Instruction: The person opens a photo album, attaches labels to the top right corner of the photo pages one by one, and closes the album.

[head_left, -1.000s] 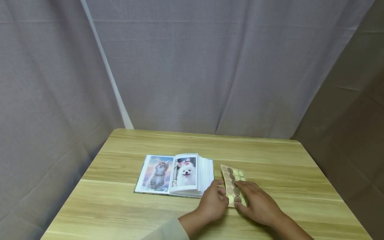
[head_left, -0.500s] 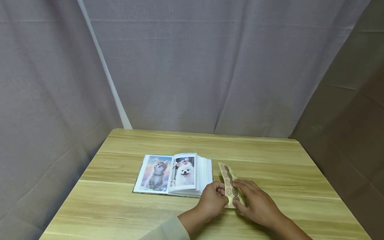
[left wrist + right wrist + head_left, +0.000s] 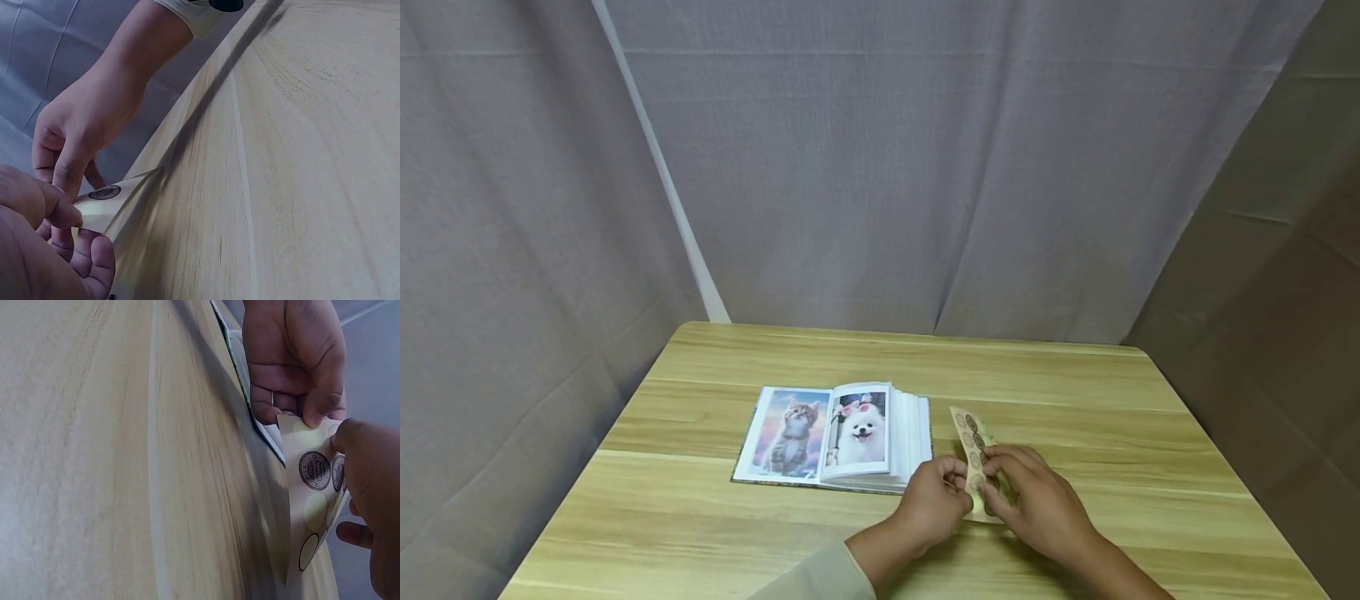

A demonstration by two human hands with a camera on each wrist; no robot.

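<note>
A tan sheet of round stickers [image 3: 967, 440], some dark brown and some pale gold, is held tilted up and bent near the table's front. My left hand [image 3: 931, 502] pinches its near left corner between thumb and fingers. On its right side my right hand [image 3: 1041, 507] grips the sheet, thumb and index finger bent in close around the dark column of stickers. In the right wrist view a dark printed sticker [image 3: 314, 470] lies flat on the sheet, just beside the right hand's fingers. Part of the sheet is hidden behind the right hand.
Left of the hands an open photo album [image 3: 917, 425] lies on the wooden table [image 3: 1075, 392], showing a kitten picture [image 3: 793, 433] and a white dog picture [image 3: 862, 433]. Grey curtains [image 3: 827, 167] hang behind the table and along its sides.
The sheet has tipped up and bent more, narrowing in the head view. My right hand's fingers have drawn in and curled more over the stickers. The left hand keeps its pinch.
</note>
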